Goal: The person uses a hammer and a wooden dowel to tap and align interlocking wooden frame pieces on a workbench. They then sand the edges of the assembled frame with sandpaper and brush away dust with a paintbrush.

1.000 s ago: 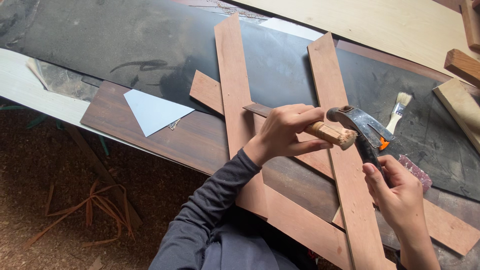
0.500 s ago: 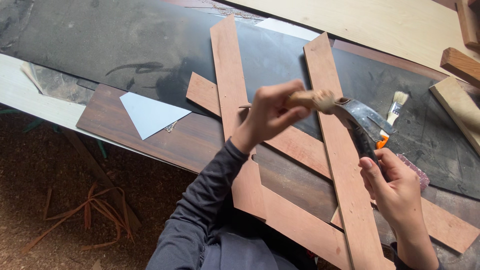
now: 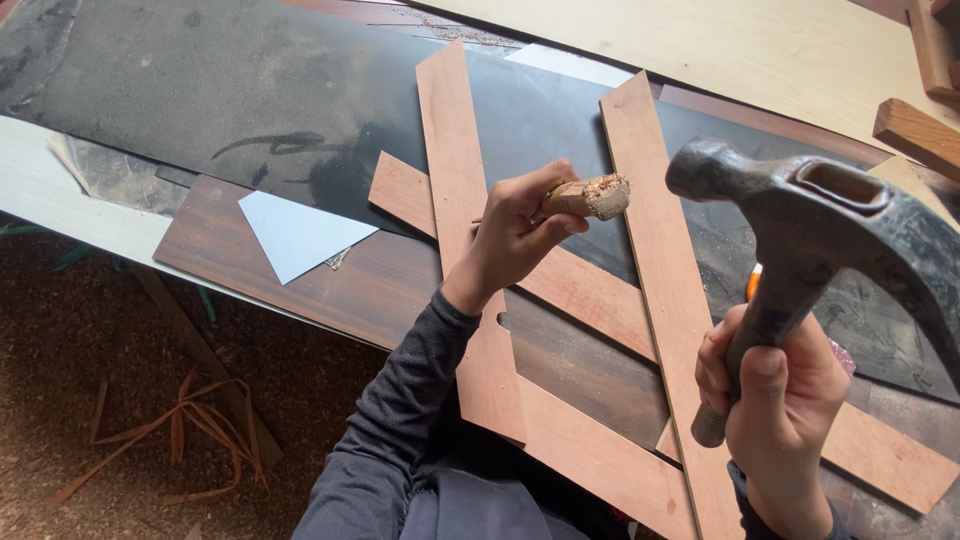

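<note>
A wooden handle [image 3: 588,197] with a frayed, splintered end sits at the centre of the frame, gripped in the left hand [image 3: 515,232], whose fingers are wrapped tightly round it; what the handle belongs to is hidden by the fist. At lower right the right hand [image 3: 775,385] is clenched round the shaft of a dark metal claw hammer [image 3: 820,215], whose head is raised close to the camera at right, well apart from the handle.

Under both hands lie reddish-brown wooden strips [image 3: 460,200], two running up the frame and others crossing them at a slant, overlapping each other. They rest on a dark dusty sheet [image 3: 250,90]. A dark brown board [image 3: 300,285] lies at left centre with a pale blue-white triangular scrap [image 3: 295,232] on top. Pale plywood [image 3: 750,50] fills the upper right, with a wood block [image 3: 915,135] at its edge. Sawdust-covered ground [image 3: 90,400] shows at lower left.
</note>
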